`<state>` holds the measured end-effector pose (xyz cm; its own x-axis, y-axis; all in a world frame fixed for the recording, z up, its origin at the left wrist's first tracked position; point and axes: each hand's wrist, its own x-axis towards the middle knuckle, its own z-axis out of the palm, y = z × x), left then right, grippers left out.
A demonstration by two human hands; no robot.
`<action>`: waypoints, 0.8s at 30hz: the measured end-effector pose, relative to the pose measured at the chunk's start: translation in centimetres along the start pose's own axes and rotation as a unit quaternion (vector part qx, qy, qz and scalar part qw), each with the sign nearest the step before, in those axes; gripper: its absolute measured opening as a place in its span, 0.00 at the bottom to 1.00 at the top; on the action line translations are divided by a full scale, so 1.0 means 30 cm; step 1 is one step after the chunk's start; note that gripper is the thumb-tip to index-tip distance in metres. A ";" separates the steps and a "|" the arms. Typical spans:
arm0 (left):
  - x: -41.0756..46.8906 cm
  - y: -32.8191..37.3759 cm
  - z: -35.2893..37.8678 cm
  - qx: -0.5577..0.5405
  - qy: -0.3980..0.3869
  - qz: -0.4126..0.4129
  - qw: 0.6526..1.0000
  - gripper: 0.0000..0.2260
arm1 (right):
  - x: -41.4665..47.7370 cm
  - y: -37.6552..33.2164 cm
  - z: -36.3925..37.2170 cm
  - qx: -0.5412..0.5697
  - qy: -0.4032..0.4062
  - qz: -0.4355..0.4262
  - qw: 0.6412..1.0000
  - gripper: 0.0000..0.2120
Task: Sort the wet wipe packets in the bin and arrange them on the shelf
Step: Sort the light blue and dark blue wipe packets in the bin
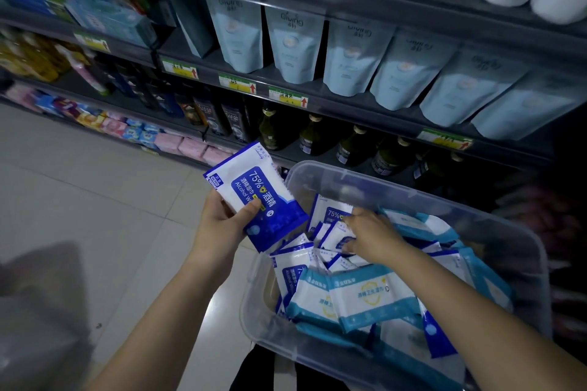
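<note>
a blue packet (254,194) marked 75% sits tilted in the left grip (219,222), pinched between the thumb on its face and the fingers curled behind. it is just outside the bin's (422,197) rim at 10 o'clock. in the bin, more blue packets (330,216) are heaped toward 11 o'clock, with teal packets (365,295) toward 6 and 3 o'clock. the right grip (371,235) is down among the blue ones, fingertips touching them; i cannot tell whether it pinches one. the shelf (365,113) stands at 12 o'clock, pale pouches (293,47) above dark bottles (313,136). tiled floor (79,194) lies at 9 o'clock.
</note>
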<state>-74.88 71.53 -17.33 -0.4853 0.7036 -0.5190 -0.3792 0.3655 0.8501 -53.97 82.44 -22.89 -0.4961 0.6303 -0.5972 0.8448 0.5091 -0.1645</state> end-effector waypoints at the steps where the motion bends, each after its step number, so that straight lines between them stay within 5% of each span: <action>1: 0.000 0.001 0.001 0.002 0.000 0.001 1.000 0.16 | 0.024 0.007 0.001 0.018 0.004 0.007 1.000 0.21; 10: 0.010 -0.021 -0.014 -0.004 0.022 -0.014 1.000 0.14 | 0.132 0.016 0.028 0.009 0.008 0.025 1.000 0.32; 18: 0.010 -0.018 -0.007 -0.005 0.023 -0.015 1.000 0.15 | 0.016 -0.011 0.013 0.002 0.113 -0.055 0.992 0.18; 22: 0.003 0.002 0.011 -0.006 0.022 -0.013 1.000 0.14 | -0.049 -0.017 -0.058 0.181 0.216 -0.032 0.959 0.16; 24: 0.001 0.017 0.022 0.001 0.021 -0.007 1.000 0.14 | -0.087 -0.016 -0.121 0.352 0.237 -0.009 0.905 0.14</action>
<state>-74.56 72.14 -16.86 -0.5129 0.6721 -0.5340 -0.3838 0.3770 0.8430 -53.79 82.68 -18.42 -0.4000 0.8912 -0.2140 0.6714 0.1260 -0.7303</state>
